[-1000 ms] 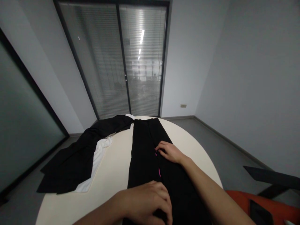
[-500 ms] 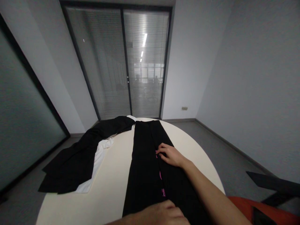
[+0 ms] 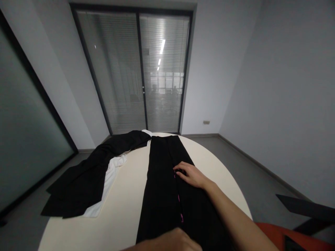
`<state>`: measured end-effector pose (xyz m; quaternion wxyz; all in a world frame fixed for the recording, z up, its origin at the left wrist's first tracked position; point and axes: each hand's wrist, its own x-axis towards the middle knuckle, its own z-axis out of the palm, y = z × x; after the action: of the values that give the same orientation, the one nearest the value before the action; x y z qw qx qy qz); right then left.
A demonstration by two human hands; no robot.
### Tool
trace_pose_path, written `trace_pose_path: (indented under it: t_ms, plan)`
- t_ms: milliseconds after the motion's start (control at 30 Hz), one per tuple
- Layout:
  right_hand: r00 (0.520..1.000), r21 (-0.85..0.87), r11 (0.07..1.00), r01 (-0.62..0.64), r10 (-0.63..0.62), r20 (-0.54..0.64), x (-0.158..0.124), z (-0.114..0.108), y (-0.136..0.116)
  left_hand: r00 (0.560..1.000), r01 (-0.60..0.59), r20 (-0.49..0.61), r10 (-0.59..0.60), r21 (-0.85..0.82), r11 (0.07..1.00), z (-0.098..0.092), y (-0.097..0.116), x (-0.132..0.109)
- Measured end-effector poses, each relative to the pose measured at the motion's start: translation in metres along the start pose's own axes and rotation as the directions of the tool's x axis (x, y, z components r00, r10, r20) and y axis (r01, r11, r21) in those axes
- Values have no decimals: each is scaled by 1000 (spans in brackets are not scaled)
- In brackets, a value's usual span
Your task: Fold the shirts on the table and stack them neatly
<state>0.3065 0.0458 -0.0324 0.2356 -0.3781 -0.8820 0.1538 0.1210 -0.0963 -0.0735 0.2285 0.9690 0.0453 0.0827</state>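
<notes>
Long black trousers (image 3: 161,188) lie lengthwise on the table, their two legs side by side. Pink marks (image 3: 181,218) show along the gap between the legs. My right hand (image 3: 190,175) rests on the right leg, thumb and fingers pinched on its inner edge. Low in the picture, my left hand (image 3: 178,241) is over the near part of the trousers, curled like a fist. Its fingertips are hidden, so what they hold cannot be seen.
A second black garment (image 3: 81,181) and a white cloth (image 3: 111,174) lie on the left of the round cream table (image 3: 125,195), the black one hanging past its edge. A red chair (image 3: 269,232) stands at the lower right. Glass panels with blinds (image 3: 164,104) are beyond.
My left hand has shifted slightly left and down, and its fingers are more hidden. The pink marks look narrower as the legs' edges come closer. My right hand stays nearly in place.
</notes>
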Motion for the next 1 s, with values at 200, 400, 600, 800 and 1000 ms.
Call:
trace_pose_path:
  t_ms: [200, 400, 600, 800, 1000]
  plan:
    - [937, -62, 968, -242, 217, -275, 6, 2, 26, 608, 584, -611, -507, -89, 807, -108, -36, -30]
    - [848, -58, 909, -412, 359, -389, 15, 10, 63, 250, 887, -658, -710, -138, 440, -121, -151, -69]
    - [797, 4, 827, -562, 543, -265, 42, 6, 99, 281, 889, -605, -745, -129, 440, -129, -200, -83]
    - [775, -31, 796, -605, 579, -253, 83, 2, 136, 300, 891, -572, -763, -119, 439, -139, -238, -72]
    - [794, -6, 826, -563, 539, -283, 108, 18, 160, 342, 887, -545, -766, -81, 454, -144, -268, -61]
